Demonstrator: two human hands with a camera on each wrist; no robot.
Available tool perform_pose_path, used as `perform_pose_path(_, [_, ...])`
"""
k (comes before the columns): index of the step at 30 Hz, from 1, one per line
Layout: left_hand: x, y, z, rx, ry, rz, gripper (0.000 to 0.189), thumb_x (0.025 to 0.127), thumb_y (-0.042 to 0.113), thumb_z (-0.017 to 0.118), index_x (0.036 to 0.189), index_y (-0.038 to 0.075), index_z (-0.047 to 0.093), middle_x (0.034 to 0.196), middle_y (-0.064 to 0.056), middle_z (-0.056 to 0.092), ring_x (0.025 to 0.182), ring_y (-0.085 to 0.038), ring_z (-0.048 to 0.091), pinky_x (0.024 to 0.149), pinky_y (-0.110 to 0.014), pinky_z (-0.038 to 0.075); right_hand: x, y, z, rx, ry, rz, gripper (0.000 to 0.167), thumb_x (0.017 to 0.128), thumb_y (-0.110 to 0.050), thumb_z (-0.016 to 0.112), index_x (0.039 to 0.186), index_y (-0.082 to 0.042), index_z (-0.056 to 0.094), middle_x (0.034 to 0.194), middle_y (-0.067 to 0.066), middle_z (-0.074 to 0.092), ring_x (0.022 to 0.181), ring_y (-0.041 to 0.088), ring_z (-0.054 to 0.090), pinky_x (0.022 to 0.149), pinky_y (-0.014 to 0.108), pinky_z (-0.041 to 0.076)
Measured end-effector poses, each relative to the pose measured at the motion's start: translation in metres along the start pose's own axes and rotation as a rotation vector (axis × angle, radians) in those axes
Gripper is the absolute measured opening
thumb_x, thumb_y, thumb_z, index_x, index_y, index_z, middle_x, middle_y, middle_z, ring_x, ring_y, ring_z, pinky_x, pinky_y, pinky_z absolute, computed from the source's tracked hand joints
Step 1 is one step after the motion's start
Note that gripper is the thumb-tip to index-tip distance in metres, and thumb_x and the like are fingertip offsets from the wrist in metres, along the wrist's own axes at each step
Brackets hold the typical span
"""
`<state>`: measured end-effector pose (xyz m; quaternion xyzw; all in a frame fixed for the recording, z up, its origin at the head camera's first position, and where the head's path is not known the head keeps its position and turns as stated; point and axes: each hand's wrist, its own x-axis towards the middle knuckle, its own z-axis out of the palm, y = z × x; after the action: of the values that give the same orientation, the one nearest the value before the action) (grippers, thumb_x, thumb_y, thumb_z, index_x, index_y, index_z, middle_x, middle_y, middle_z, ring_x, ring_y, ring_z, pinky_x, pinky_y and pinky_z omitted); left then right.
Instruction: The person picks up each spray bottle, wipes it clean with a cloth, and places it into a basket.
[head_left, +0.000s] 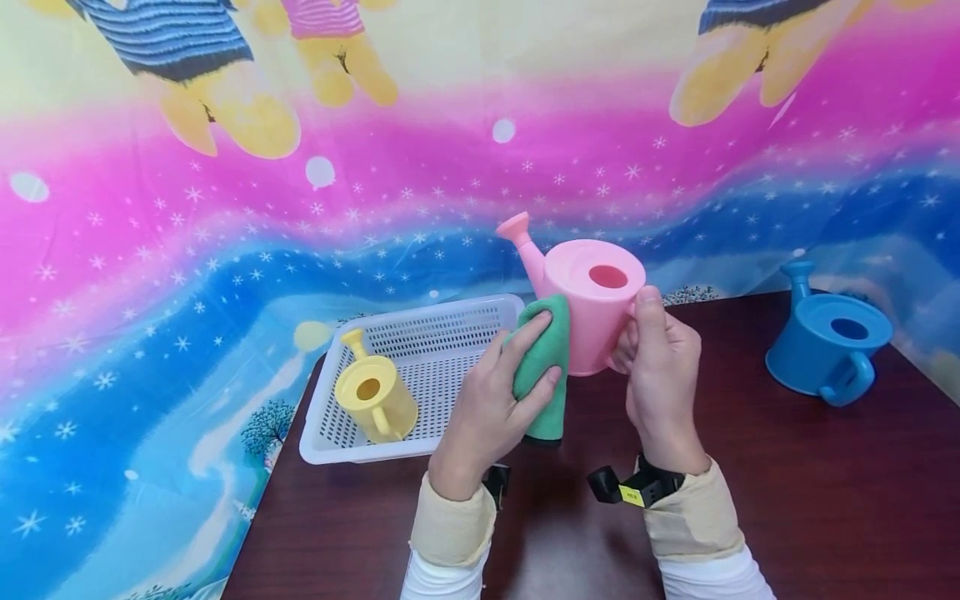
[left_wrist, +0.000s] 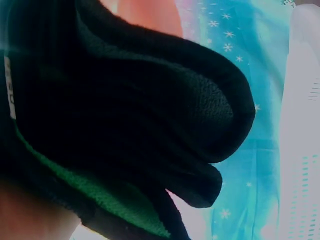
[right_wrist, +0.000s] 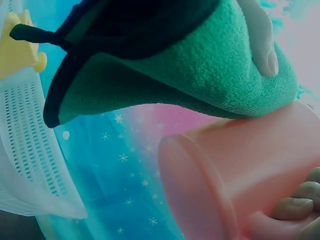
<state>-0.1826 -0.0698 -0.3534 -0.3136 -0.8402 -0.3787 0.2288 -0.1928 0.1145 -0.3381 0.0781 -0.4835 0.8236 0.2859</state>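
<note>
A pink watering can [head_left: 588, 321] is held up above the table, its spout pointing to the upper left. My right hand [head_left: 660, 367] grips it by the handle, thumb on top. My left hand [head_left: 498, 392] holds a folded green cloth [head_left: 551, 375] with dark edging against the can's left side. In the right wrist view the cloth [right_wrist: 200, 75] touches the wall of the pink can [right_wrist: 260, 160], whose base faces the camera. Dark folds of the cloth [left_wrist: 150, 110] fill most of the left wrist view.
A white perforated basket [head_left: 337, 452] stands on the left of the dark wooden table [head_left: 562, 533], with a yellow watering can [head_left: 378, 400] inside. On the right stands a blue watering can [head_left: 825, 346]. A printed backdrop [head_left: 450, 150] hangs behind the table.
</note>
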Motion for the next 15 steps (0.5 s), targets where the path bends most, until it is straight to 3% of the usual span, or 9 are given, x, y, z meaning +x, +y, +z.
perform_pose_path(8, [0.0009,0.0003,0.0027,0.034,0.017,0.026,0.063,0.099,0.024,0.072,0.156,0.029,0.047,0.122,-0.010,0.065,0.098,-0.019,0.068,0.078,-0.029,0.063,-0.0009,-0.0010,0.0003,-0.112,-0.001,0.037,0.058,0.108,-0.027,0.058,0.060,-0.001,0.039,0.052,-0.001,0.032,0.046,0.019,0.027,0.045,0.028,0.029])
perform_pose_path(15, [0.0017,0.0021,0.0048,0.067,-0.006,0.043,0.063,0.099,0.026,0.073,0.156,0.029,0.048,0.116,-0.008,0.066,0.093,-0.016,0.066,0.074,-0.024,0.060,-0.0008,0.0000,-0.0004,-0.138,-0.002,0.029,0.055,0.108,-0.026,0.059,0.061,-0.002,0.043,0.052,-0.001,0.034,0.045,0.017,0.030,0.044,0.027,0.031])
